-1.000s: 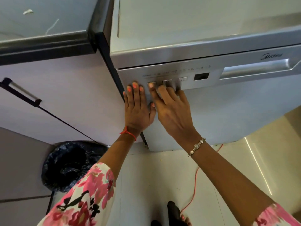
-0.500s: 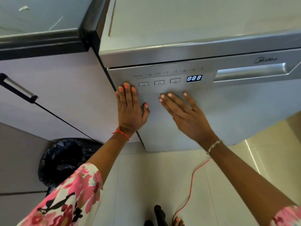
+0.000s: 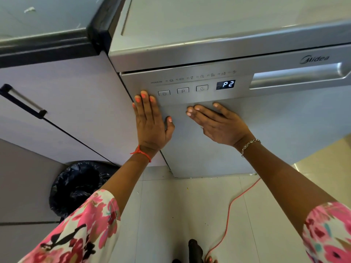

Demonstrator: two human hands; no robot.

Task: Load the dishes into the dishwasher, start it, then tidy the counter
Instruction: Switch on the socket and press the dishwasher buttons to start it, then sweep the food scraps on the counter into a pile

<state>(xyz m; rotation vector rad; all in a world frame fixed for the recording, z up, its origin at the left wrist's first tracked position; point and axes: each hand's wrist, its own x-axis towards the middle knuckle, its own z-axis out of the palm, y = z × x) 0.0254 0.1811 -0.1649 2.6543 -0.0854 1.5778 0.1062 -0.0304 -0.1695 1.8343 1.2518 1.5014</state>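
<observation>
The silver dishwasher (image 3: 284, 120) stands with its door closed. Its control strip has a power button (image 3: 164, 93), a P button (image 3: 183, 90) and a timer button (image 3: 202, 88). The display (image 3: 225, 84) reads P2. My left hand (image 3: 150, 122) lies flat on the door's left edge, fingertips just left of the power button. My right hand (image 3: 218, 122) hovers flat just below the control strip, fingers pointing left, holding nothing. The door handle recess (image 3: 298, 76) is at the right.
A cabinet door (image 3: 66, 103) with a black handle (image 3: 20, 100) adjoins the dishwasher on the left, under a dark-edged counter (image 3: 43, 42). A bin with a black bag (image 3: 77, 185) stands on the floor at lower left. An orange cable (image 3: 230, 205) crosses the tiled floor.
My right hand came off the buttons and dropped below the control strip. The display lit up, showing 8:88 and then P2. My left hand stayed on the door.
</observation>
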